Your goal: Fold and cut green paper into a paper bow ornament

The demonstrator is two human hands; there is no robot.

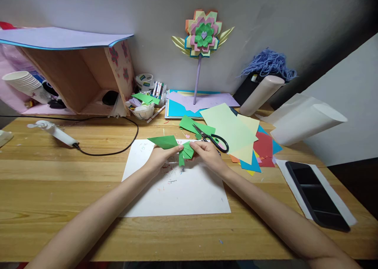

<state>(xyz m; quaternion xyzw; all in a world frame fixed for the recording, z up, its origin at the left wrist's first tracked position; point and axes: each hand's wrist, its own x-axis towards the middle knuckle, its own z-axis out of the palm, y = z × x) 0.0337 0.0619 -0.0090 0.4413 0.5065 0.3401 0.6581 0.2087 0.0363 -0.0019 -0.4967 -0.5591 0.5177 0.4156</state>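
Over a white sheet [177, 194] on the wooden desk, both my hands hold a folded piece of green paper [165, 141]. My left hand [161, 157] pinches it from the left, under a pointed flap. My right hand [208, 153] pinches the pleated part [186, 153] from the right. Fingers of both hands are closed on the paper. Black-handled scissors [213, 137] lie just beyond my right hand, on more green scraps [189, 123].
A fan of coloured sheets [236, 131] lies at right, a dark phone [317, 194] near the right edge. A glue gun [56, 132] with its cable [118, 149] lies at left. A paper flower [203, 34], rolled paper [307, 121], a cardboard box [79, 80] and cups stand behind.
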